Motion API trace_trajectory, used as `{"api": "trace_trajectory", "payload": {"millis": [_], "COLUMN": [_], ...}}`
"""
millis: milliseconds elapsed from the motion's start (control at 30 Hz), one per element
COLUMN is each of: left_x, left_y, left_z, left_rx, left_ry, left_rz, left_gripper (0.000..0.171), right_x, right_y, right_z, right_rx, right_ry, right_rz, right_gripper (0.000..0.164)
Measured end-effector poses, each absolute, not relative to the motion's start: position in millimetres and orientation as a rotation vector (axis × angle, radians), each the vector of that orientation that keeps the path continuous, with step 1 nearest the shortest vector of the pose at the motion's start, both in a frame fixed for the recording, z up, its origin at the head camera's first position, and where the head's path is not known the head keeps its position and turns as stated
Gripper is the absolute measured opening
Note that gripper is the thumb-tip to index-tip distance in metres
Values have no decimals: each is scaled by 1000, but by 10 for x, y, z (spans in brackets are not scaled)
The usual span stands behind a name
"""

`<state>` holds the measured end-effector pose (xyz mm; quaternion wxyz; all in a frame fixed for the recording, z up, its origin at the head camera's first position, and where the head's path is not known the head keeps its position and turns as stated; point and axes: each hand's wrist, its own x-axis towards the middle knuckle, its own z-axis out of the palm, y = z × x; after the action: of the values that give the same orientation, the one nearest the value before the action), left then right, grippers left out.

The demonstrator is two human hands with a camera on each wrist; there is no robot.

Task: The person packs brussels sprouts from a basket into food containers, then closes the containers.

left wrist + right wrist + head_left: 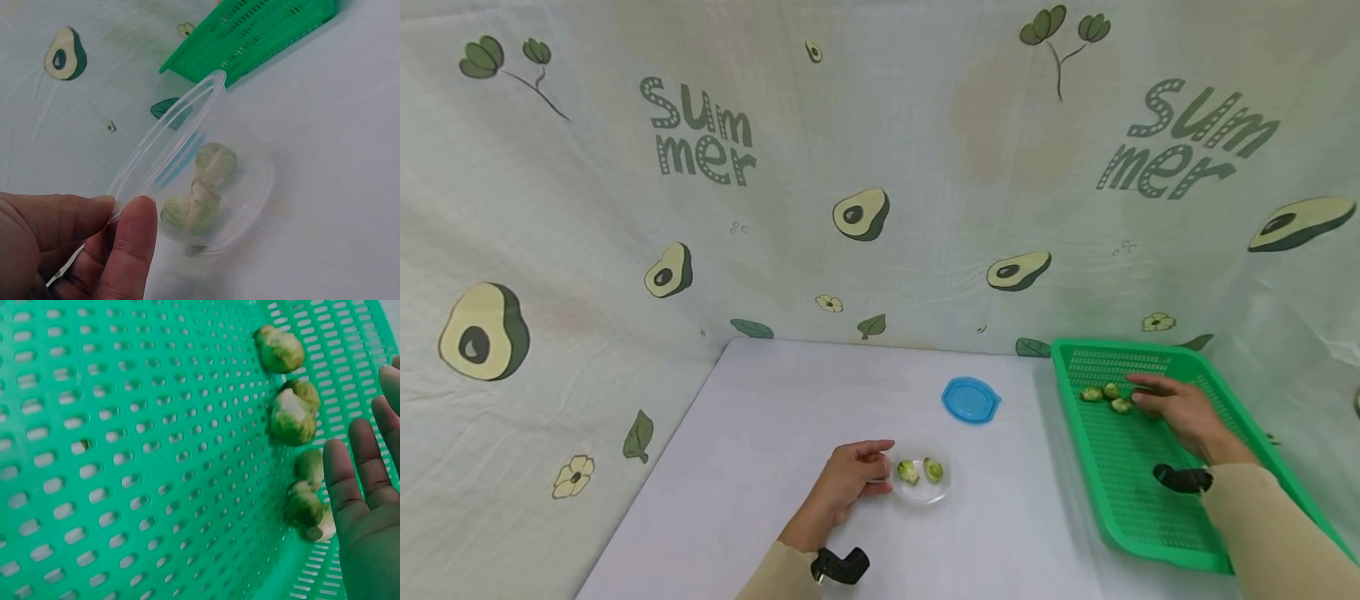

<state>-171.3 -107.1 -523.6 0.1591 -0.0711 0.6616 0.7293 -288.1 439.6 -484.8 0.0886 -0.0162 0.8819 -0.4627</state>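
Observation:
With thumb and fingers, my left hand [850, 479] pinches the rim of a clear plastic bowl [922, 497] on the table. Two Brussels sprouts [933, 470] lie inside it; in the left wrist view the bowl's rim [167, 134] appears at a slant beside the thumb. Over on the right, my right hand [1183, 417] reaches into a green plastic basket [1131, 492], its fingers extended and holding nothing. Several more Brussels sprouts [1092, 394] lie in the basket near those fingertips. The right wrist view shows these sprouts [294, 419] in a row beside the fingers.
A blue lid [971, 400] lies on the white table [790, 408] between the bowl and the basket. Behind the table hangs a pale cloth [925, 142] printed with avocados and leaves. The basket's raised rim [1078, 467] surrounds the right hand.

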Motion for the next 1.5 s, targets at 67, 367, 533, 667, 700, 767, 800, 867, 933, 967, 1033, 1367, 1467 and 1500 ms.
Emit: {"api": "trace_trajectory", "payload": {"millis": [67, 367, 533, 667, 700, 767, 800, 867, 933, 967, 1033, 1367, 1467, 1500], "left_x": [-1714, -1709, -1713, -1724, -1727, -1732, -1735, -1738, -1742, -1743, -1745, -1751, -1754, -1754], "left_y": [-1070, -1046, -1049, -1054, -1056, -1059, -1061, -1066, -1070, -1073, -1077, -1082, -1084, -1085], "left_z": [-5232, -5221, -5215, -5211, -5214, -5215, -5218, -5227, -5237, -5242, -5258, -5257, -5264, -5266], "left_rx": [-202, -210, -206, -211, -213, -223, -227, -226, -228, -227, -224, -230, -239, -240], "left_ry": [1890, 1877, 1870, 1877, 1880, 1883, 1885, 1892, 1897, 1901, 1911, 1904, 1899, 1899], "left_rz": [2085, 2099, 2107, 2093, 2090, 2085, 2082, 2081, 2082, 2081, 2077, 2070, 2065, 2064], "left_gripper": [48, 47, 49, 49, 49, 48, 47, 47, 46, 47, 47, 46, 45, 45], "right_x": [-2889, -2920, -2940, -2942, -2941, -2944, -2944, -2948, -2952, -2951, -2953, -2942, -2940, -2938], "right_y": [4415, 4429, 4418, 4432, 4435, 4437, 4434, 4425, 4414, 4410, 4412, 4480, 4479, 4476], "right_z": [-4857, -4867, -4869, -4889, -4896, -4911, -4916, -4926, -4931, -4929, -4933, -5037, -5063, -5068], "right_rx": [-52, -20, -65, -71, -78, -78, -87, -94, -86, -87, -80, -122, -130, -132], "right_ry": [2653, 2618, 2587, 2598, 2609, 2633, 2639, 2643, 2646, 2639, 2644, 2705, 2698, 2699], "right_rz": [-1335, -1287, -1261, -1217, -1197, -1156, -1146, -1139, -1131, -1141, -1126, -1002, -1001, -995], "right_gripper": [59, 61, 63, 62, 61, 58, 56, 53, 52, 52, 52, 57, 59, 59]}}
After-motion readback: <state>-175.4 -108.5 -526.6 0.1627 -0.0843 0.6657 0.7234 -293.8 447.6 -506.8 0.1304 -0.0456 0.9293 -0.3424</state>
